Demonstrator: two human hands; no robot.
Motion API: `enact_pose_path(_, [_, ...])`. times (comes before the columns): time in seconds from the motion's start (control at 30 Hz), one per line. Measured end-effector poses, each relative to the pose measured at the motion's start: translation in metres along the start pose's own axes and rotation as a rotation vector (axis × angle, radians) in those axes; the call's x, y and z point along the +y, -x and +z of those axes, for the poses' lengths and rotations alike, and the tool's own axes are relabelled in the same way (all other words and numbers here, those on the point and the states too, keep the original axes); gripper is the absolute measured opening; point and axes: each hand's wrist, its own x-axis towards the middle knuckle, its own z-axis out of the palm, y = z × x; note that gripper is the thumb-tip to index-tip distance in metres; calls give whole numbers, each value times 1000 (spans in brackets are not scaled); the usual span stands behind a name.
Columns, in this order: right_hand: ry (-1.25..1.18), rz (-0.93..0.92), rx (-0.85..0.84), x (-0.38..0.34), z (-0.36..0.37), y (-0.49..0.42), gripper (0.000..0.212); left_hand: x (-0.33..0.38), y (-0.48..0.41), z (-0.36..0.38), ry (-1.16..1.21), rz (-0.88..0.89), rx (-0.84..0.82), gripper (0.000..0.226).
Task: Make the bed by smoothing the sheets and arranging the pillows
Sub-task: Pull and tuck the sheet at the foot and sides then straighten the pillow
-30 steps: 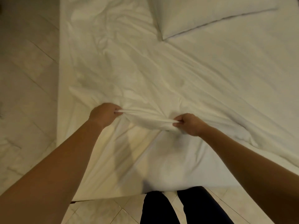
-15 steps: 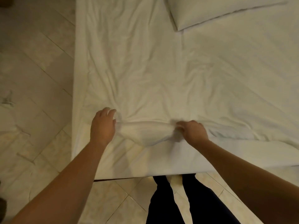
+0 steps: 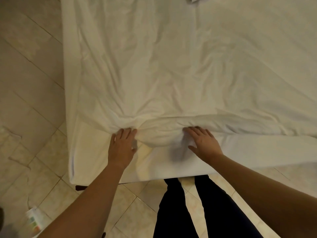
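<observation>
Left hand (image 3: 122,146) and right hand (image 3: 202,143), both splayed flat, press bunched sheet (image 3: 159,133) at bed (image 3: 68,83) near edge, flattening its folds

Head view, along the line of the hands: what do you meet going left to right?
Tiled floor → bed's left side → left hand → bunched sheet fold → right hand → bare mattress strip.
</observation>
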Motion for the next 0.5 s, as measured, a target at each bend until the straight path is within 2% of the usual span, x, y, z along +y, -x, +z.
enact_pose_path(0.07, [64, 22, 53, 2, 2, -10, 79, -1, -9, 0, 28, -9, 91, 57])
enact_pose_path(0.17, [-1, 69, 157, 6, -7, -31, 70, -5, -40, -18, 85, -41, 176, 28])
enact_pose_path(0.23, [-69, 95, 201, 11, -17, -46, 63, -4, -63, -39, 79, -58, 241, 18])
enact_pose_path(0.3, [-144, 111, 211, 16, -27, -60, 52, -1, -85, -62, 123, -90, 320, 18])
enact_pose_path(0.4, [-256, 172, 199, 23, -47, -79, 31, 8, -120, -94, 325, -217, 329, 23])
enact_pose_path(0.5, [-325, 293, 275, 35, -65, -97, 29, 22, -139, -102, 434, -288, 367, 31])
